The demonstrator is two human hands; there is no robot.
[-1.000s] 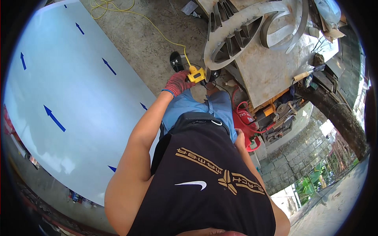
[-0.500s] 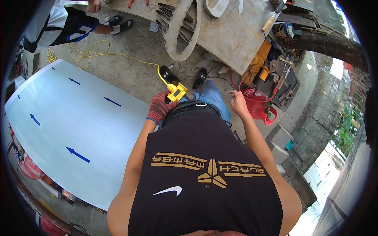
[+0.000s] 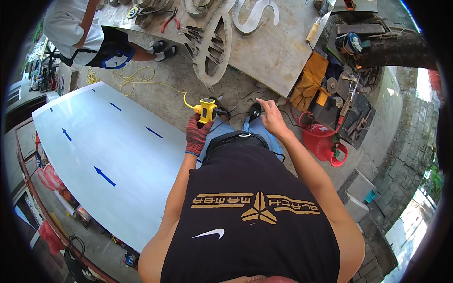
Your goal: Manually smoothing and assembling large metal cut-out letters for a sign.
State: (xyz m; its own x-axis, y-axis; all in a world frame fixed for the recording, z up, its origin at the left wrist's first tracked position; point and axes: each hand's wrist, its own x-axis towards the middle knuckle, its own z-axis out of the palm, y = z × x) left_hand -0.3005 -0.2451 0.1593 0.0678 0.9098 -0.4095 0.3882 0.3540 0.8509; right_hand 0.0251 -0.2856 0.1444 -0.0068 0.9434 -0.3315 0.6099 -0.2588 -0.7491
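On the near side of the table, we held a yellow corded device in our gloved left hand, fingers wrapped around it. Our bare right hand, on the table's near side too, was wide, fingers extended. An arrow-marked sheet lay to the table's near left.

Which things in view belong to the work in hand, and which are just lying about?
In use, by the look of it:
- yellow boxy device, held in the gloved left grip
- yellow cord joined to it

Seemingly just lying about, untouched:
- pale panel with blue arrows
- red-handled pliers
- slotted metal oval
- red gas cylinder
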